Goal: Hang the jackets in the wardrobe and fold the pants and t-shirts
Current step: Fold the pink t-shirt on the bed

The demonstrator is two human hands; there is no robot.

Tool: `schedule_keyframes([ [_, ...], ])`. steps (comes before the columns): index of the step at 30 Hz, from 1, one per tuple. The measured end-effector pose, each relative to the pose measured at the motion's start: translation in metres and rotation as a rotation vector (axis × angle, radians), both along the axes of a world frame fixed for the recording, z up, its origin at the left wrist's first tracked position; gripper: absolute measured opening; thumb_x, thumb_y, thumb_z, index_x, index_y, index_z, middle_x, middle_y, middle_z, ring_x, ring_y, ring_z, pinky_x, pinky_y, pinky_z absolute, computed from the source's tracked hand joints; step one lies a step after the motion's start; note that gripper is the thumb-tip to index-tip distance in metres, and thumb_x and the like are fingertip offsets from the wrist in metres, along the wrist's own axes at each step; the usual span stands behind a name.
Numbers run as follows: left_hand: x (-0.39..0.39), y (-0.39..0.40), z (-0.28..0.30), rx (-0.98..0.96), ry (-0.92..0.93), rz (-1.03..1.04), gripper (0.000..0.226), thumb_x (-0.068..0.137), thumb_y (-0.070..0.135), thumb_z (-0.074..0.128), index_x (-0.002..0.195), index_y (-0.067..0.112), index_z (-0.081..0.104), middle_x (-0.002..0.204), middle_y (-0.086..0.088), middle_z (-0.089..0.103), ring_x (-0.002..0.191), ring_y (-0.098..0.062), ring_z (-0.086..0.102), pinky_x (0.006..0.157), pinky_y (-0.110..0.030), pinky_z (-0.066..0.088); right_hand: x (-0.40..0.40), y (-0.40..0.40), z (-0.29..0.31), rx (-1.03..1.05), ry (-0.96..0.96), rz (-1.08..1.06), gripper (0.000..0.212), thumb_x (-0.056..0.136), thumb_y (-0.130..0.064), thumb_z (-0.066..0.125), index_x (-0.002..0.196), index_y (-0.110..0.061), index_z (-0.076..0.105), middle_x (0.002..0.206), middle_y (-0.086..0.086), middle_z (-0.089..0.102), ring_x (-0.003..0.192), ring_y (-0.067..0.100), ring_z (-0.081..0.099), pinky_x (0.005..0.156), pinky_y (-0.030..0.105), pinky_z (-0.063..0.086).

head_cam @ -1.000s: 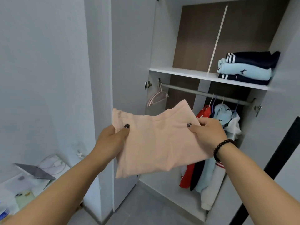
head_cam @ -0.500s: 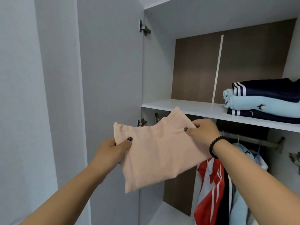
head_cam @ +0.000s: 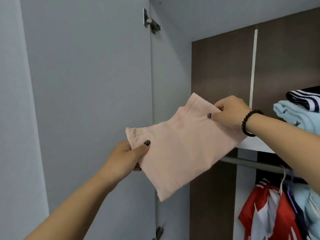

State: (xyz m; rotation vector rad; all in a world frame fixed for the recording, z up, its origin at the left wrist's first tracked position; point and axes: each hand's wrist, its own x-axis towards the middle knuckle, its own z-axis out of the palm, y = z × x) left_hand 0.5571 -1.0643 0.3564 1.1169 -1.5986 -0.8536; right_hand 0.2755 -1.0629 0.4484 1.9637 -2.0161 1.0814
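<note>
A folded pale pink t-shirt (head_cam: 180, 149) is held up in the air in front of the open wardrobe. My left hand (head_cam: 128, 158) grips its lower left corner. My right hand (head_cam: 228, 111), with a dark bead bracelet on the wrist, pinches its upper right corner just above the white shelf (head_cam: 254, 144). The shirt tilts up towards the right, and its right edge reaches over the shelf's front. On the shelf at the right lies a stack of folded clothes (head_cam: 301, 111), light blue under navy with white stripes.
The grey wardrobe door (head_cam: 90, 101) stands open at the left with hinges at its edge. Under the shelf runs a grey rail (head_cam: 251, 163) with hung jackets (head_cam: 270, 213), red, white and light blue. A brown back panel fills the wardrobe behind.
Both hands have lifted the pink t-shirt up and to the right, towards the shelf. The view has moved closer to the wardrobe and risen, so the floor is out of sight.
</note>
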Motion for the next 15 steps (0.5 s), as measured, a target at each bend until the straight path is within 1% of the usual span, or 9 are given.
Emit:
schedule_keyframes([
  [1, -0.004, -0.017, 0.004, -0.011, -0.004, -0.02, 0.025, 0.095, 0.026, 0.057, 0.087, 0.007, 0.072, 0.084, -0.01, 0.075, 0.075, -0.023, 0.07, 0.068, -0.03, 0.058, -0.004, -0.015, 0.007, -0.019, 0.028, -0.015, 0.02, 0.087, -0.023, 0.064, 0.084, -0.005, 0.071, 0.079, 0.009, 0.065, 0.07, 0.02, 0.054, 0.053, 0.024, 0.038],
  [2, -0.01, -0.034, 0.008, -0.02, -0.008, -0.038, 0.025, 0.096, 0.025, 0.056, 0.087, 0.009, 0.072, 0.08, -0.008, 0.075, 0.07, -0.018, 0.069, 0.062, -0.026, 0.058, -0.008, -0.029, 0.014, -0.048, 0.054, -0.036, 0.02, 0.087, -0.023, 0.065, 0.084, -0.004, 0.071, 0.076, 0.01, 0.064, 0.068, 0.021, 0.052, 0.053, 0.025, 0.037],
  [4, -0.023, -0.063, 0.016, -0.015, 0.007, -0.063, 0.023, 0.097, 0.024, 0.055, 0.087, 0.01, 0.071, 0.073, -0.002, 0.074, 0.061, -0.01, 0.067, 0.055, -0.021, 0.054, -0.019, -0.053, 0.027, -0.095, 0.091, -0.072, 0.019, 0.086, -0.022, 0.065, 0.083, -0.004, 0.069, 0.075, 0.01, 0.062, 0.072, 0.023, 0.052, 0.055, 0.026, 0.038],
  [7, -0.043, -0.1, 0.023, 0.012, 0.036, -0.097, 0.021, 0.097, 0.024, 0.054, 0.089, 0.011, 0.07, 0.071, -0.001, 0.074, 0.06, -0.011, 0.065, 0.057, -0.022, 0.055, -0.036, -0.091, 0.042, -0.078, 0.166, -0.097, 0.013, 0.086, -0.022, 0.065, 0.082, -0.01, 0.069, 0.077, 0.006, 0.061, 0.08, 0.026, 0.055, 0.061, 0.027, 0.042],
  [8, -0.05, -0.11, 0.024, 0.02, 0.044, -0.105, 0.022, 0.097, 0.024, 0.054, 0.089, 0.01, 0.069, 0.07, -0.002, 0.073, 0.058, -0.011, 0.064, 0.056, -0.022, 0.054, -0.042, -0.106, 0.044, -0.056, 0.206, -0.106, 0.014, 0.087, -0.022, 0.064, 0.079, -0.011, 0.067, 0.076, 0.006, 0.06, 0.081, 0.027, 0.056, 0.062, 0.028, 0.042],
  [11, -0.074, -0.141, 0.027, 0.043, 0.074, -0.093, 0.024, 0.099, 0.022, 0.051, 0.087, 0.007, 0.065, 0.058, 0.001, 0.067, 0.047, -0.008, 0.06, 0.05, -0.02, 0.052, -0.064, -0.154, 0.047, 0.003, 0.323, -0.135, 0.031, 0.089, -0.022, 0.061, 0.061, -0.015, 0.051, 0.069, 0.004, 0.054, 0.071, 0.027, 0.052, 0.052, 0.027, 0.035],
  [13, -0.091, -0.163, 0.03, 0.044, 0.06, -0.063, 0.023, 0.1, 0.021, 0.048, 0.088, 0.009, 0.064, 0.053, 0.004, 0.065, 0.043, -0.006, 0.059, 0.046, -0.019, 0.049, -0.078, -0.188, 0.047, 0.038, 0.361, -0.139, 0.036, 0.089, -0.024, 0.061, 0.059, -0.017, 0.044, 0.067, 0.003, 0.051, 0.068, 0.026, 0.05, 0.05, 0.027, 0.033],
  [15, -0.106, -0.181, 0.032, 0.047, 0.058, -0.031, 0.022, 0.1, 0.022, 0.046, 0.09, 0.011, 0.063, 0.053, 0.002, 0.067, 0.044, -0.007, 0.062, 0.045, -0.018, 0.046, -0.089, -0.221, 0.046, 0.075, 0.391, -0.129, 0.038, 0.089, -0.025, 0.061, 0.058, -0.016, 0.043, 0.067, 0.003, 0.05, 0.068, 0.027, 0.05, 0.05, 0.027, 0.033],
])
